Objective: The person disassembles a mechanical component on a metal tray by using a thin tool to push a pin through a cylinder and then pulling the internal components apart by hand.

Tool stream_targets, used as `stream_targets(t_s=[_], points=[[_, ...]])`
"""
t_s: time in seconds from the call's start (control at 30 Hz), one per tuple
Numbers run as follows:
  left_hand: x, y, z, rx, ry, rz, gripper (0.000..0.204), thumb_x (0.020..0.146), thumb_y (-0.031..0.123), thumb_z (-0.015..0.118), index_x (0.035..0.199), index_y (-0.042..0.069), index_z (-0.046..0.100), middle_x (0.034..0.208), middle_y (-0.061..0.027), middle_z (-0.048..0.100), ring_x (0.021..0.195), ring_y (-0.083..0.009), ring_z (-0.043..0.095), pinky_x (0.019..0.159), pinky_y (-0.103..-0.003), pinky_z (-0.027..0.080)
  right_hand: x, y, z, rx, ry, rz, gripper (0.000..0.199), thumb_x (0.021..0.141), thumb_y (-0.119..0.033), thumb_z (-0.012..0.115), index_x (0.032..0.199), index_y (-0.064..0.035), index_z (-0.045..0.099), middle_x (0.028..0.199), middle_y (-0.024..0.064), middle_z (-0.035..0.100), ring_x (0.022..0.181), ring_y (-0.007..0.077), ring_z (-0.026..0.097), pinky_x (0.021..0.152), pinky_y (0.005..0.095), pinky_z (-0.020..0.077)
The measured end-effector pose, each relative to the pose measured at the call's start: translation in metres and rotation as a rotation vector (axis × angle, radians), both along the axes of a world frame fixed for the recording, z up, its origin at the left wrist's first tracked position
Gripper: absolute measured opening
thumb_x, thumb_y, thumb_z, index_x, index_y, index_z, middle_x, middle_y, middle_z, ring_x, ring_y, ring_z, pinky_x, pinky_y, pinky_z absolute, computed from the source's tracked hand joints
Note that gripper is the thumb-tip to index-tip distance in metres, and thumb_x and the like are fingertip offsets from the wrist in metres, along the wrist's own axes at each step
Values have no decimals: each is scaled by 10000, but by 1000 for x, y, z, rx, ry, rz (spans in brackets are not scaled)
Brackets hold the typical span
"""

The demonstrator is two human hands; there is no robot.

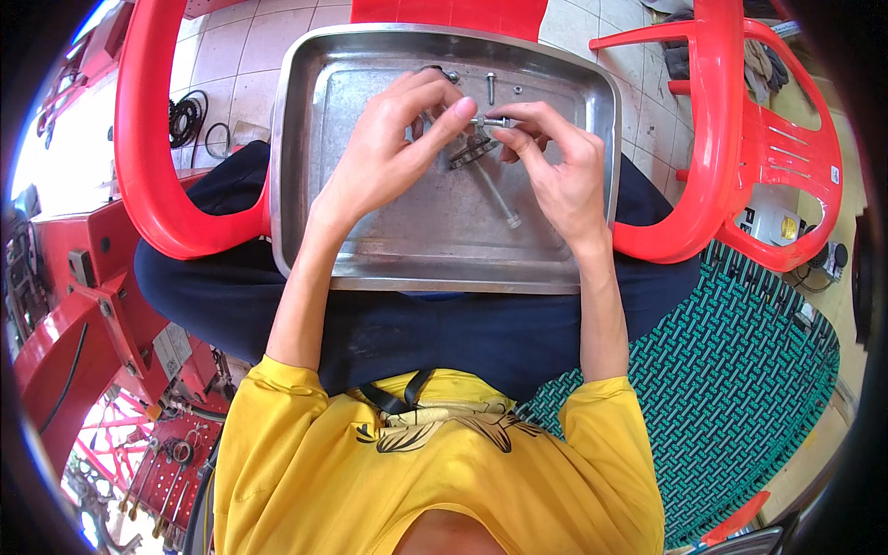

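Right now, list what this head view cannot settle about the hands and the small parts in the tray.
- Head view: the left hand fingertips cover one end of the small bolt; its head is hidden.
- The dark bracket is partly behind the right hand fingers; its shape is unclear.
- Loose screws near the metal tray far wall are too small to identify.

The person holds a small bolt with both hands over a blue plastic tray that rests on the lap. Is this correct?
Not quite. In the head view the tray is bare grey metal, not blue plastic. The rest holds: the left hand and right hand hold a small bolt over it.
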State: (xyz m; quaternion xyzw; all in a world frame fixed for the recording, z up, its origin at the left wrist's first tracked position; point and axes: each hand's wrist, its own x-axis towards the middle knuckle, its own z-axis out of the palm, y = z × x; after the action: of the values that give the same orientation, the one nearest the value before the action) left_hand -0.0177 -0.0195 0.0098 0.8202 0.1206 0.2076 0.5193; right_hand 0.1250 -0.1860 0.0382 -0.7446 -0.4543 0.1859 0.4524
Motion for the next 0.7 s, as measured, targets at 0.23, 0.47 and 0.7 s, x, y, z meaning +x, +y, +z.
stream_targets(t_s=[0.23,0.47,0.7], points=[[-1,-3,8,-60,14,-34,184,1017,194,675,1042,17,719,970,-76,709,895,-171,672,718,-304,504,-2,2,3,2,43,-57,157,924,-89,752,1080,-81,756,760,81,748,708,160,740,620,283,526],[1,-5,7,10,-136,-10,96,949,113,724,997,34,698,890,-66,678,726,-187,631,575,-288,439,-3,4,7,44,-12,6,219,938,-254,787,1044,-66,754,976,70,763,807,161,744,651,291,507],[0,-9,12,90,-84,-40,97,916,89,736,981,39,685,863,-73,637,724,-209,633,564,-308,449,-3,5,-2,110,30,29,219,944,-220,780,1007,-15,738,1038,83,687,878,187,699,669,289,537]])
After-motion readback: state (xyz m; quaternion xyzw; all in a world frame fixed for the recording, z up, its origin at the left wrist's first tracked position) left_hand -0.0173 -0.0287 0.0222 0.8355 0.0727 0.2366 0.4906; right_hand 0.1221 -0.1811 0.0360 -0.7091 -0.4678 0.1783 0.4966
